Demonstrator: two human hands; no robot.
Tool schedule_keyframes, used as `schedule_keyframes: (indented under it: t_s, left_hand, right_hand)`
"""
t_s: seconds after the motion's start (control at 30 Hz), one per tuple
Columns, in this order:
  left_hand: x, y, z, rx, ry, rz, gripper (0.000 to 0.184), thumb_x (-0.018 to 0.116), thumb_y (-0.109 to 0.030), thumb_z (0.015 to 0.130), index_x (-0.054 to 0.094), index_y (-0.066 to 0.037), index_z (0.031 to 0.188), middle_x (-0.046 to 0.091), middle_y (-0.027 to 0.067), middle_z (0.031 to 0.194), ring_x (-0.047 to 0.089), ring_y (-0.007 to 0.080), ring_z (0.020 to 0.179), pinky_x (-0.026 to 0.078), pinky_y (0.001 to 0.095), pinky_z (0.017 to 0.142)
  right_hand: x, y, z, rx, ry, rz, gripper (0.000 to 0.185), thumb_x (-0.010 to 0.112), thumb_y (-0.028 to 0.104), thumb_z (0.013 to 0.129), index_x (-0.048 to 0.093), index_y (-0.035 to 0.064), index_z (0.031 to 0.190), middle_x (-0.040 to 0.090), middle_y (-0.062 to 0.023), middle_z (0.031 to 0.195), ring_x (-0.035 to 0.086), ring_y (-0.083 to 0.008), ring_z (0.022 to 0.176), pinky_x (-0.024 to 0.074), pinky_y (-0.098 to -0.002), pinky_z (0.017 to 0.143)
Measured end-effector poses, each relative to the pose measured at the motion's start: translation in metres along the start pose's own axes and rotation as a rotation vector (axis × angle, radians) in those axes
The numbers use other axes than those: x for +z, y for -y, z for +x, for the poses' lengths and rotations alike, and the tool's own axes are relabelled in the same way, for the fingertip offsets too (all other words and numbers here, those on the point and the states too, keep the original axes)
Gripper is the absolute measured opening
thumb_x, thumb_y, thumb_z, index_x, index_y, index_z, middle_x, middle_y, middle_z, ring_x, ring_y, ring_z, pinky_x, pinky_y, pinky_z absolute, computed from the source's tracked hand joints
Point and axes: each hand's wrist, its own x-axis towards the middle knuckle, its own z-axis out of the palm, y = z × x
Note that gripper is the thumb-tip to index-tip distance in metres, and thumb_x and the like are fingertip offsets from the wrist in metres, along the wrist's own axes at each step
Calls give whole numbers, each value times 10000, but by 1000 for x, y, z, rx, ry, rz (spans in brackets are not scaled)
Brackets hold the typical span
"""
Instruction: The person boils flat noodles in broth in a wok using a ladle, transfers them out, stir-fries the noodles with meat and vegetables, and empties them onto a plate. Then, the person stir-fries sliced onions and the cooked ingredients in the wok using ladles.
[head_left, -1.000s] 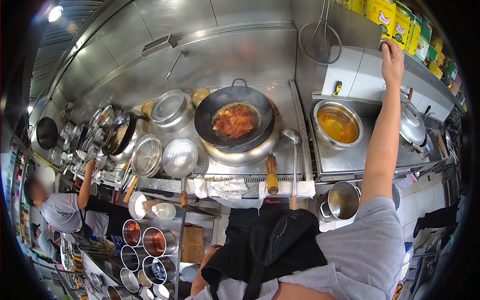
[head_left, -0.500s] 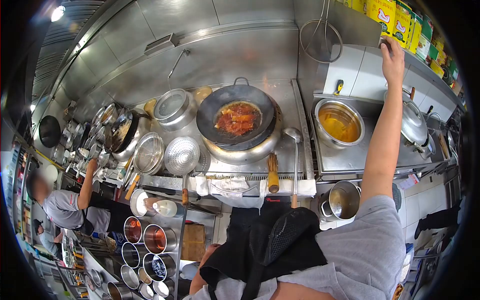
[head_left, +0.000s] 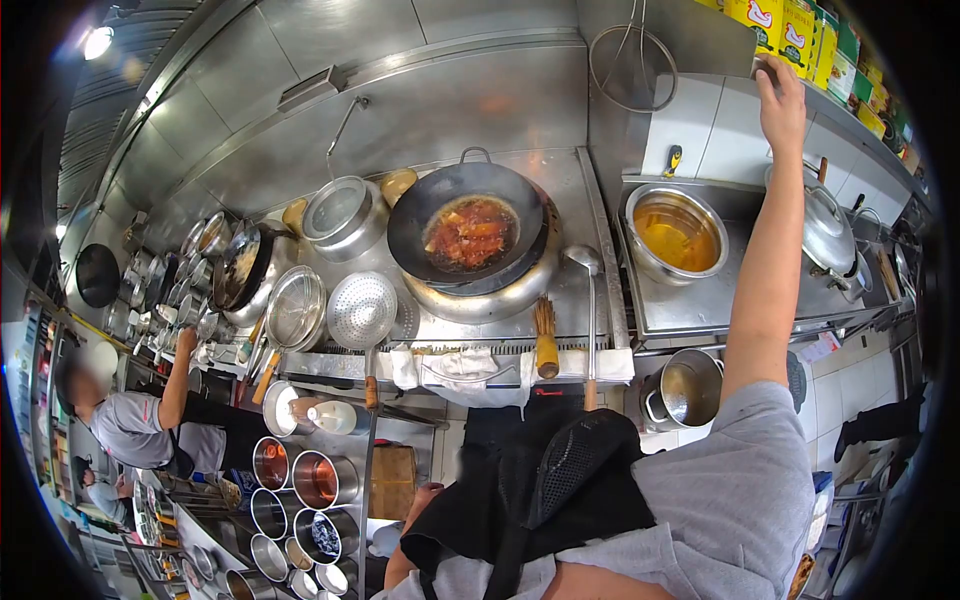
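A: Please, which is nearest, and how are the hands?
B: The left hand (head_left: 426, 495) is low, beside the black cloth (head_left: 600, 480). Its fingers look bent, but the palm is hidden, so I cannot tell if it grasps something.
A: And at the front edge of the stove (head_left: 615, 300)?
B: White cloths (head_left: 465, 367) lie along this edge. The brush (head_left: 545, 345) stands there with bristles toward the back, and the handle of the ladle (head_left: 583, 260) crosses the edge. Right of them, lower, is a two-handled pot (head_left: 688, 392).
A: Where is the wok (head_left: 415, 215)?
B: It is on the burner, with reddish food (head_left: 470, 235) in liquid. Bare steel gives some room between wok and right border, but the ladle takes part of it. The skimmer (head_left: 362, 310) is near its left side.
A: What about the right side?
B: A metal bowl (head_left: 640, 250) with orange liquid stands on the worktop (head_left: 720, 300). The right arm passes between it and the lidded pot (head_left: 828, 235).
A: And farthest?
B: The right hand (head_left: 782, 105) bends its fingers at the end of the shelf (head_left: 850, 118); how firmly, I cannot tell. Above, yellow boxes (head_left: 796, 38) carry a red-and-white bird picture; their small characters are not readable for me.
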Motion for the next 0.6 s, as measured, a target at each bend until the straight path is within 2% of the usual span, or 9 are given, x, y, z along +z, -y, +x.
schedule_keyframes:
  t_s: [0.33,0.6]
  left_hand:
    - [9,7,0,-8,14,-15,426,771,-244,709,682,-77,1091,709,140,978,677,230,932,528,338,839]
    - [11,2,4,-1,12,-21,424,770,-243,709,683,-78,1090,710,138,975,678,226,927,529,336,837]
  right_hand:
    - [-5,15,1,79,14,71,256,585,204,886,643,64,1093,640,-110,1075,586,-280,1008,411,-362,932]
    - [-5,13,3,41,13,-1,261,586,206,884,640,76,1103,641,-101,1081,588,-270,1011,410,-363,938]
